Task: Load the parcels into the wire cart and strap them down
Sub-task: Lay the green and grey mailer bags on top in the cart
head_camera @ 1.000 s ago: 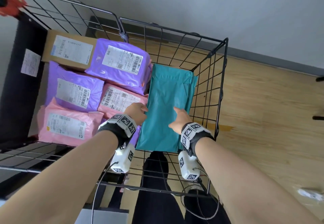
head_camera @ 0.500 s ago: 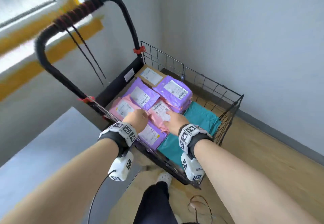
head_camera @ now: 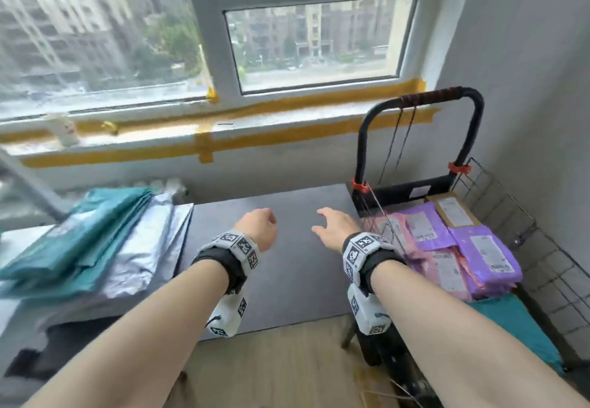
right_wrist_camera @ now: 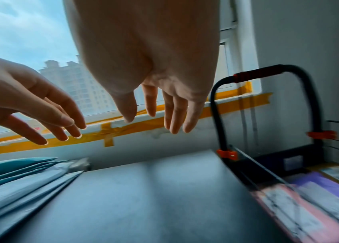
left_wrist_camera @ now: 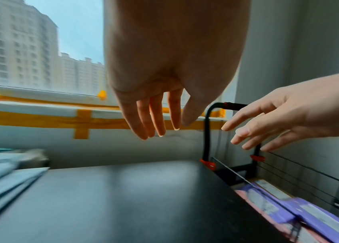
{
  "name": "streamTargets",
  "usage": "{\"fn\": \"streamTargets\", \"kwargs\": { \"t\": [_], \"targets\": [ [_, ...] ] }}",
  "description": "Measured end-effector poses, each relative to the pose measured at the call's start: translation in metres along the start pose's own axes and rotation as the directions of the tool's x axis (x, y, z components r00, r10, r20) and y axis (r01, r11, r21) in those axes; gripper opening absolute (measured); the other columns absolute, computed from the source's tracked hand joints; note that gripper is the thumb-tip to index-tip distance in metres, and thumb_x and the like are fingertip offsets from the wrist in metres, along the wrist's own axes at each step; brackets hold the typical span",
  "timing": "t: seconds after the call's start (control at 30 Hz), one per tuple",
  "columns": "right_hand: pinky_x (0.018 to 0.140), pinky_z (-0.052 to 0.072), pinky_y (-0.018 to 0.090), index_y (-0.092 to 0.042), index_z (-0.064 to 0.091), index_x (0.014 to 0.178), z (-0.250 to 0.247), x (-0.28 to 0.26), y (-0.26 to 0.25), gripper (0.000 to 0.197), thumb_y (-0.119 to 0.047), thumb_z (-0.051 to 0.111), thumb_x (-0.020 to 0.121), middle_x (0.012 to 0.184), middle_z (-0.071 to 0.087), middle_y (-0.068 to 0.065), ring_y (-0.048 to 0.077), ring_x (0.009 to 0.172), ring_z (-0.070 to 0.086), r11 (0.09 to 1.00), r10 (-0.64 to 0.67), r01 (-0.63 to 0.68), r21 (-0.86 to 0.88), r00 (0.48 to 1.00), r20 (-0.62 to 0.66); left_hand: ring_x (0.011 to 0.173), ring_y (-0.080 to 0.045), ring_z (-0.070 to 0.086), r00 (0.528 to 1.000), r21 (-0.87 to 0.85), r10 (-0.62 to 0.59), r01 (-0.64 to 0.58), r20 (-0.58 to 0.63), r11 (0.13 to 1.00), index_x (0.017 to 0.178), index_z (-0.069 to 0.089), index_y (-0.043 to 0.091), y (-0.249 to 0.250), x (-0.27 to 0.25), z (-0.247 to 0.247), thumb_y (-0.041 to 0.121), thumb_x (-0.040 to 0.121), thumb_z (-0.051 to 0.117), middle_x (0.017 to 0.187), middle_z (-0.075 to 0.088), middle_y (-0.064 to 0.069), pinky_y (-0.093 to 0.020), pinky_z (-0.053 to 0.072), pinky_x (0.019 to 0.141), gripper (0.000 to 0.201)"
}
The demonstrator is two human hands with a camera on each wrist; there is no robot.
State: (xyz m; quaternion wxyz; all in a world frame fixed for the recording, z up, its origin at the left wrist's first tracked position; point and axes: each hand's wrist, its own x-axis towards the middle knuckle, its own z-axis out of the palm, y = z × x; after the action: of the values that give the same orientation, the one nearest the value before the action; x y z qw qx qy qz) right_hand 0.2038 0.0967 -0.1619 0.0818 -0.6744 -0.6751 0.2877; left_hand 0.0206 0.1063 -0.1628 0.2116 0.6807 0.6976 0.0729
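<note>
The wire cart stands at the right beside a dark table. It holds purple parcels, pink parcels, a brown box and a teal parcel. Black cords hang from its black handle. More teal parcels and silver ones are stacked at the table's left end. My left hand and right hand hover above the table, both empty. In the wrist views the left hand's fingers and the right hand's fingers hang straight and relaxed.
A window sill edged with yellow tape runs behind the table, with a small white figure on it. A grey wall stands behind the cart. Wooden floor shows below the table's front edge.
Both hands left the teal parcel in the cart and swung left over the table. My view turned from the cart toward the table and window.
</note>
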Motion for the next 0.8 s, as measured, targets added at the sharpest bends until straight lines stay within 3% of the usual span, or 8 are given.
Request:
{"fn": "streamTargets", "kwargs": {
  "t": [0.2,0.4,0.63,0.8],
  "targets": [
    [0.105,0.035,0.033,-0.017,0.039,0.140,0.062,0.020,-0.132,0.048,-0.030,0.048,0.095,0.143,0.045,0.008,0.025,0.131,0.043,0.982,-0.167,0.175,-0.073,0.980,0.104,0.113,-0.026,0.057,0.976,-0.029,-0.181,0.179,-0.120,0.983,0.112,0.062,0.015,-0.137,-0.035,-0.067,0.019,0.090,0.046,0.120,0.063,-0.009,-0.029,0.043,0.094,0.027],
    [0.107,0.034,0.033,-0.014,0.039,0.140,0.129,0.043,-0.250,0.048,-0.029,0.049,0.096,0.144,0.044,0.010,0.026,0.132,0.042,0.960,-0.234,0.256,-0.114,0.956,0.175,0.113,-0.024,0.056,0.944,-0.086,-0.296,0.286,-0.147,0.954,0.117,0.058,0.016,-0.267,-0.048,-0.121,0.019,0.091,0.047,0.123,0.061,-0.007,-0.029,0.042,0.092,0.028],
    [0.107,0.036,0.034,-0.013,0.041,0.139,0.198,0.077,-0.347,0.050,-0.030,0.053,0.094,0.141,0.047,0.009,0.025,0.129,0.045,0.962,-0.256,0.272,-0.036,0.938,0.233,0.117,-0.026,0.053,0.898,-0.134,-0.422,0.406,-0.126,0.904,0.122,0.054,0.015,-0.385,-0.035,-0.164,0.014,0.093,0.042,0.133,0.052,-0.009,-0.030,0.039,0.099,0.032],
    [0.102,0.041,0.033,-0.009,0.044,0.137,0.232,0.107,-0.388,0.052,-0.030,0.059,0.092,0.130,0.056,0.012,0.026,0.119,0.054,0.976,-0.214,0.192,0.104,0.936,0.281,0.117,-0.027,0.053,0.853,-0.206,-0.515,0.491,-0.082,0.846,0.126,0.053,0.012,-0.428,-0.016,-0.166,0.010,0.092,0.043,0.131,0.054,-0.011,-0.031,0.041,0.095,0.036]
  ]
}}
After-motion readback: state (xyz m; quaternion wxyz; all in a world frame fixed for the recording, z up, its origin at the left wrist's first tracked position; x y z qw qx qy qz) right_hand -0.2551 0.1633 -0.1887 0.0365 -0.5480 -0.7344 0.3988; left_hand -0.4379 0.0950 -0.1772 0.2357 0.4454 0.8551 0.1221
